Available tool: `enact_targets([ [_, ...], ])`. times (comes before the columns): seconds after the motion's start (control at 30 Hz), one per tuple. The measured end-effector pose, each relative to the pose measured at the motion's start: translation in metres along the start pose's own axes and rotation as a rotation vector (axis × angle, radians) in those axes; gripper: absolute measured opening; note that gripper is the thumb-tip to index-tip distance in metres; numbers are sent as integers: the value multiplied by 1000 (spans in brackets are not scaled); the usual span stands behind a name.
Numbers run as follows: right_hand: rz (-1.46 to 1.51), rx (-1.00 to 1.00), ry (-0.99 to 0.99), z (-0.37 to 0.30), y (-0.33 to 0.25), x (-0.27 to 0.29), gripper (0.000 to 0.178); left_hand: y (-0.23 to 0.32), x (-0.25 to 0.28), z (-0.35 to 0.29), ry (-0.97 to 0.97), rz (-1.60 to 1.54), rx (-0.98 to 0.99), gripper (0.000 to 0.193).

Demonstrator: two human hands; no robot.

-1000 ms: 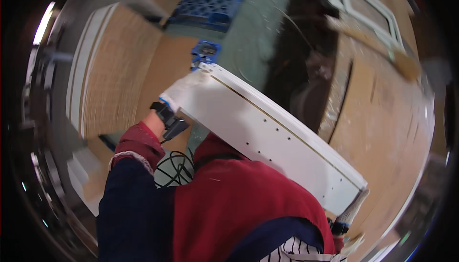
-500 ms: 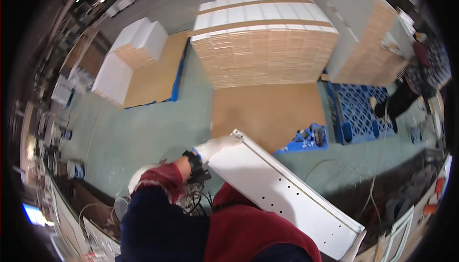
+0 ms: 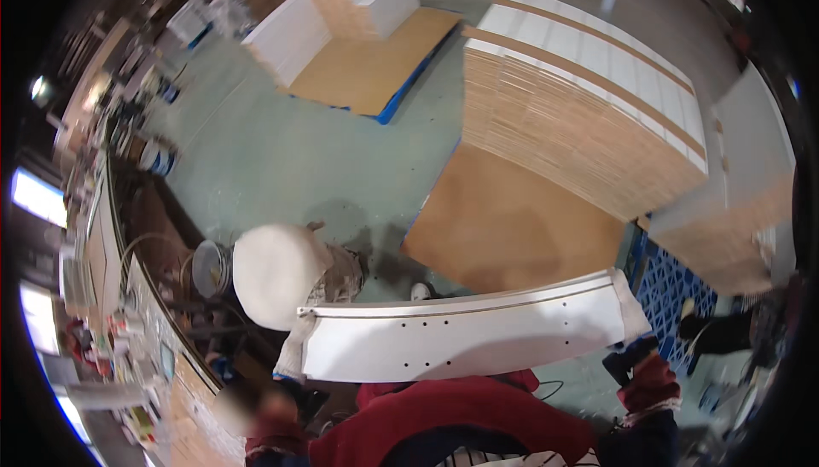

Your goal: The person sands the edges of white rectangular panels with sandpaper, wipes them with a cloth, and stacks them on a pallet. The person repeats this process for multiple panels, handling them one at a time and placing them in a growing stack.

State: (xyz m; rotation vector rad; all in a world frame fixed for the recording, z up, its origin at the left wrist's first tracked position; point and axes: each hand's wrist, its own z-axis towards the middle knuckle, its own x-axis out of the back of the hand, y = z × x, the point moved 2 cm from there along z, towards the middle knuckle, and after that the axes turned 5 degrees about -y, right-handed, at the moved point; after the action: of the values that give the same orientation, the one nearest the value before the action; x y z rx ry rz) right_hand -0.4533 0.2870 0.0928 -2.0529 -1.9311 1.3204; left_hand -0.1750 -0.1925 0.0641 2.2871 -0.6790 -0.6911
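A long white panel (image 3: 478, 337) with rows of small drilled holes and a groove along its far edge lies across in front of my body, nearly level. My left hand (image 3: 295, 349), in a whitish glove, is closed around its left end. Around the right end my right hand (image 3: 630, 309) grips in the same kind of glove. Some of the fingers are hidden by the panel's ends. Just beyond the panel's left end stands a stool-like thing with a rounded white top (image 3: 275, 269).
A cluttered workbench (image 3: 189, 394) runs along the left, with a bucket (image 3: 207, 267) beside it. Ahead, a tall stack of white panels (image 3: 567, 117) stands on a brown sheet (image 3: 516, 228). Another pallet (image 3: 358, 75) holds panels farther left. At right are a blue pallet (image 3: 661, 284) and a partly visible person.
My view has turned left, bringing the workbench and white-topped stool closer in view. The panel has swung from a steep diagonal to nearly level, both hands still holding its ends.
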Motion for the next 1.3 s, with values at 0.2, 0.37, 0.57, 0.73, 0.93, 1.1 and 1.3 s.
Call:
enact_targets([
  [0.2,-785,-12,70,128,-52,-66,63,7,18,-39,292,-76,-181,42],
  [0.37,-751,62,28,236,-62,-121,66,37,41,-2,318,-223,-202,47],
  [0.57,-988,37,222,227,-82,-276,68,91,60,32,377,-207,-172,48],
  [0.73,-752,-74,13,339,-89,-205,67,141,48,80,359,-293,-68,49],
  [0.93,-1319,36,-337,513,-125,-203,52,168,47,164,554,-287,-54,43],
  [1.1,-686,-202,-389,616,-182,-312,59,251,-5,257,553,-369,-180,47],
  [1.3,-957,-254,-341,682,-302,-376,62,339,-61,357,483,-432,-124,44],
])
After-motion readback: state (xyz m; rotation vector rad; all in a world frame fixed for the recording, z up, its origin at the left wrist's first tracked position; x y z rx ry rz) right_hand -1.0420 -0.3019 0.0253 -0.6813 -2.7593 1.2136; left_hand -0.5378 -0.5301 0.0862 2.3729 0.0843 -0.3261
